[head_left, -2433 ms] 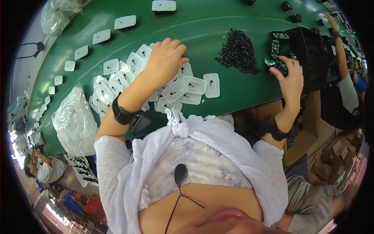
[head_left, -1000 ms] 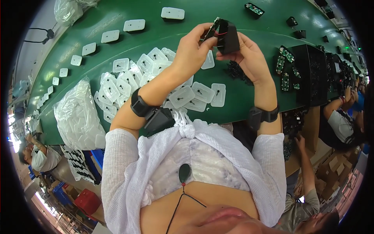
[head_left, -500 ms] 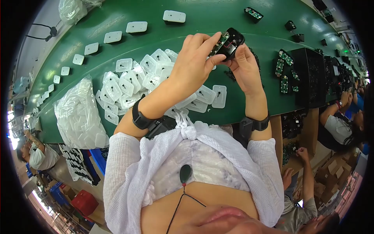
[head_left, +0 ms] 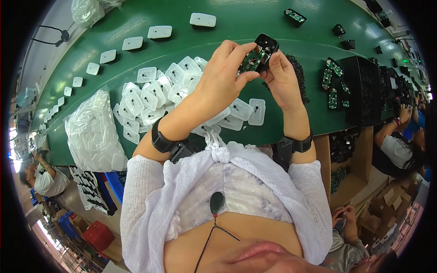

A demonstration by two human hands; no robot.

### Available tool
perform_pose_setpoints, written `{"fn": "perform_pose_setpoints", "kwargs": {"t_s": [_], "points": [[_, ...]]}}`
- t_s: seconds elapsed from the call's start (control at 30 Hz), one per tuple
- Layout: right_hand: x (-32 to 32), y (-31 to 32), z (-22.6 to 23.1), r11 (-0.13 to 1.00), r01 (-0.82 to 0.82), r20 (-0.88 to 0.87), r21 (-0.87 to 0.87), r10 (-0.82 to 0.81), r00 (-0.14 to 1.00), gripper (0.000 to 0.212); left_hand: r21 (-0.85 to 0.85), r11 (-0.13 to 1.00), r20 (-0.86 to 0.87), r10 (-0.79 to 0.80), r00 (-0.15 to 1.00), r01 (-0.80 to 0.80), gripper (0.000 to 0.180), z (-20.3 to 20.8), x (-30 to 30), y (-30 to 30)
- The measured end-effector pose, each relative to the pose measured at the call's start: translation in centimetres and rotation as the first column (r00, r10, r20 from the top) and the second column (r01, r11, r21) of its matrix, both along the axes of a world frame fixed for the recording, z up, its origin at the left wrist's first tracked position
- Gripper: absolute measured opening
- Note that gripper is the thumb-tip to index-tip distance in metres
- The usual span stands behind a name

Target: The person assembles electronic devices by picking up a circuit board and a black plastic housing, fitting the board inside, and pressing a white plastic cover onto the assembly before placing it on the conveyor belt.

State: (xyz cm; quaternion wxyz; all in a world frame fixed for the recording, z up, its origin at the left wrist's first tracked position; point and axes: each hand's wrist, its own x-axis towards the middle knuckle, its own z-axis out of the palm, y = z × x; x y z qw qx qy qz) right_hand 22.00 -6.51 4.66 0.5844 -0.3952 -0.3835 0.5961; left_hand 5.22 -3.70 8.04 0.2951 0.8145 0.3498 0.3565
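My left hand (head_left: pixel 223 75) pinches a green circuit board (head_left: pixel 256 58) between thumb and fingers. My right hand (head_left: pixel 283 84) is closed around a black plastic housing (head_left: pixel 268 42), tilted above the table. The board lies against the housing's open side and covers much of it; whether it sits fully inside I cannot tell. Left of and below my hands spreads a pile of translucent white covers (head_left: pixel 148 98), each with a small dark piece in it. Close beyond my right hand is a heap of small black parts (head_left: pixel 298 75).
A clear bag of white covers (head_left: pixel 93 132) lies at left. White-topped units (head_left: pixel 159 32) form a curved row along the green table (head_left: pixel 255 13). At right are loose circuit boards (head_left: pixel 332 75), a black bin (head_left: pixel 359 91) and a cardboard box (head_left: pixel 362 168). Other people work on both sides.
The circuit board has come over the housing's open side and now hides much of its inside. Both hands have shifted slightly left. A co-worker's hand has left the cardboard box.
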Motion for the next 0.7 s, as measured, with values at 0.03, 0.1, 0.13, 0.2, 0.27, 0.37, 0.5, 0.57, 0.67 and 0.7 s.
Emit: {"fn": "perform_pose_setpoints", "kwargs": {"t_s": [0.03, 0.1, 0.13, 0.2, 0.27, 0.37, 0.5, 0.57, 0.67, 0.7], "points": [[0.1, 0.0, -0.2, 1.000, -0.004, 0.003, 0.001, 0.004, 1.000, 0.054, 0.001, 1.000, 0.000, 0.001, 1.000, -0.001, 0.049, 0.1, 0.0, -0.1], [0.1, 0.0, -0.2, 1.000, -0.004, 0.007, 0.003, 0.004, 1.000, 0.055, -0.081, 0.997, 0.087, 0.020, 0.996, -0.013, 0.049, 0.3, 0.1, -0.2], [0.0, 0.0, -0.1, 1.000, -0.002, -0.017, 0.014, 0.003, 1.000, 0.055, -0.081, 0.997, 0.087, 0.018, 0.996, -0.011, 0.049, 0.5, 0.2, -0.1], [-0.3, 0.0, -0.2, 1.000, -0.003, -0.041, 0.023, 0.004, 0.999, 0.055, 0.006, 0.999, 0.148, 0.052, 0.988, -0.053, 0.048, 0.6, 0.3, 0.2], [-0.5, 0.0, -0.3, 1.000, 0.001, -0.021, 0.030, -0.001, 1.000, 0.056, -0.001, 0.998, 0.150, 0.058, 0.987, -0.059, 0.048, 0.5, 0.6, 0.2], [-0.7, -0.2, -0.1, 1.000, -0.016, -0.023, 0.026, 0.017, 1.000, 0.056, 0.012, 0.997, 0.142, 0.075, 0.987, -0.078, 0.046, 0.0, 1.0, 0.3], [-0.6, -0.2, -0.5, 0.999, -0.041, -0.025, 0.031, 0.042, 0.999, 0.056, -0.034, 0.994, 0.127, 0.104, 0.986, -0.100, 0.043, -0.3, 1.2, 0.2], [-0.6, -0.3, -0.5, 0.999, -0.028, -0.026, 0.029, 0.029, 0.999, 0.055, 0.015, 0.995, 0.144, 0.095, 0.985, -0.098, 0.043, -1.2, 1.4, 0.4], [-1.0, -0.2, -0.2, 1.000, 0.003, 0.041, 0.026, -0.005, 0.999, 0.056, 0.031, 0.994, 0.174, 0.096, 0.980, -0.103, 0.043, -1.9, 1.5, 0.3], [-1.0, -0.2, -0.3, 1.000, 0.002, 0.040, 0.026, -0.003, 0.999, 0.056, -0.004, 0.994, 0.187, 0.107, 0.977, -0.108, 0.043, -1.9, 1.6, 0.2]]}}
